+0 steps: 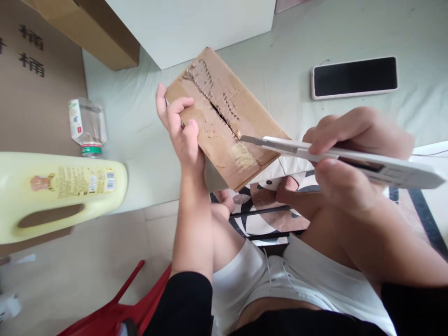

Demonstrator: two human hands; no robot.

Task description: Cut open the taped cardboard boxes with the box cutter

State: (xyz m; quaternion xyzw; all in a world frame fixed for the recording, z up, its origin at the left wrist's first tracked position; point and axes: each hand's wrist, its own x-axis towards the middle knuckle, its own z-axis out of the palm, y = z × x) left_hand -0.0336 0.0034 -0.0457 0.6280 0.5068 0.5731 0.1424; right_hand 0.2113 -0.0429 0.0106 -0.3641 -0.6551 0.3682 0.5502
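A brown cardboard box (224, 135) with torn tape and a dark slit along its middle seam is tilted near the table's front edge. My left hand (184, 133) grips the box at its left side, with several fingers curled over the top face. In my right hand (353, 154) is a white utility knife (378, 165), its blade pointing left. The blade tip meets the lower end of the slit, by a small raised flap of torn paper. My thumb and fingers are closed around the knife's handle.
A phone (355, 78) lies at the right on the pale table cover (290, 42). To the left are a clear bottle (87, 123), a large yellow jug (63, 196) and a big carton (42, 112). A white panel (196, 28) stands behind the box.
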